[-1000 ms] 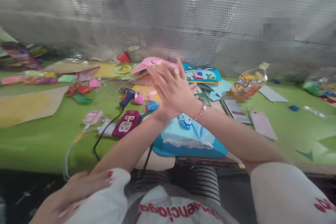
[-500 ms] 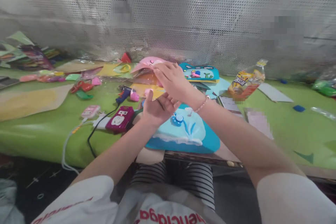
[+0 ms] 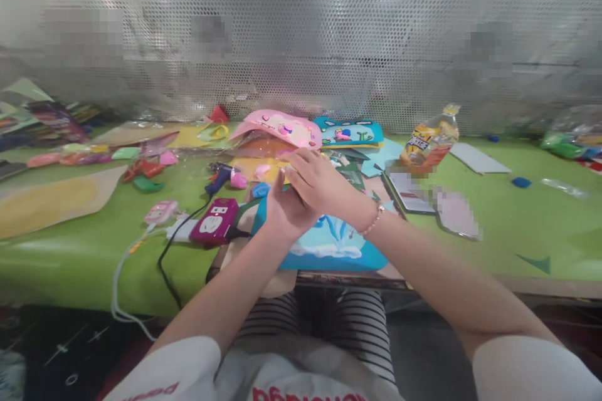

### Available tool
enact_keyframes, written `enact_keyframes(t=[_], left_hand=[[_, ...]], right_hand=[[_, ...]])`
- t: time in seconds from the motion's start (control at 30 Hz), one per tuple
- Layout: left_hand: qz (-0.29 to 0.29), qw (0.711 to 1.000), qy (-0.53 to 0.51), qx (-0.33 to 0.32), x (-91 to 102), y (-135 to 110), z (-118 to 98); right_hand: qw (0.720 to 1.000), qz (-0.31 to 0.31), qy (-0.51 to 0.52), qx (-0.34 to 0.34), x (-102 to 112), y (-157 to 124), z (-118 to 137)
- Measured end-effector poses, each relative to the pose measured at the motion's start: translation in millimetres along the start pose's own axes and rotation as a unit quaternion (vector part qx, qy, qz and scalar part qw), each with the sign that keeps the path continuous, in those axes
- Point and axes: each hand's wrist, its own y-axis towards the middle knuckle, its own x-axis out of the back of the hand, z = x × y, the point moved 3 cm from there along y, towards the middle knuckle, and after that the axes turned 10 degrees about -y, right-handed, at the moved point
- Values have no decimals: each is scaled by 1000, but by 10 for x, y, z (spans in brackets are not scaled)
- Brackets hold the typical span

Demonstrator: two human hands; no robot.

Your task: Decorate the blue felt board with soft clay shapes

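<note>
Over the work surface my left hand (image 3: 288, 212) is turned palm up, its thumb raised and its other fingers mostly hidden. My right hand (image 3: 324, 183) lies across it with fingers stretched out, palm against palm. Anything between the palms is out of sight. Below them rests a blue board (image 3: 371, 260) with a light blue panel, blue leaf-like shapes and a white wavy strip (image 3: 324, 251); the hands cover its upper left part. A coiled blue piece (image 3: 260, 190) sits just left of my hands.
Behind stand decorated pink (image 3: 301, 131) and blue (image 3: 374, 131) boards. A glue gun (image 3: 219, 180), a maroon device (image 3: 216, 222) and cables (image 3: 162, 263) are at left, near colored clay lumps (image 3: 125, 153). At right are a bottle (image 3: 427, 147), a phone-like slab (image 3: 411, 193) and a white card (image 3: 480, 158).
My hands have come together: the right hand moved down onto the left palm, closing the gap between them. More of the pink board now shows. The view has shifted slightly.
</note>
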Motion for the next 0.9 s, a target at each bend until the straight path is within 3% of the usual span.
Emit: enact_keyframes(t=[0.2, 0.3, 0.53, 0.7, 0.9], left_hand=[[78, 996, 27, 24, -270, 151, 93], [57, 996, 56, 34, -323, 158, 59], [36, 997, 49, 56, -252, 206, -69], [41, 997, 39, 58, -149, 302, -166], [23, 996, 40, 77, -125, 275, -280]], right_hand=[[992, -39, -6, -124, -22, 110, -133], [990, -35, -40, -131, -52, 114, -207], [979, -26, -107, -171, -127, 155, -246], [983, -32, -111, -140, -132, 310, -105], [982, -32, -130, -132, -187, 346, -144]])
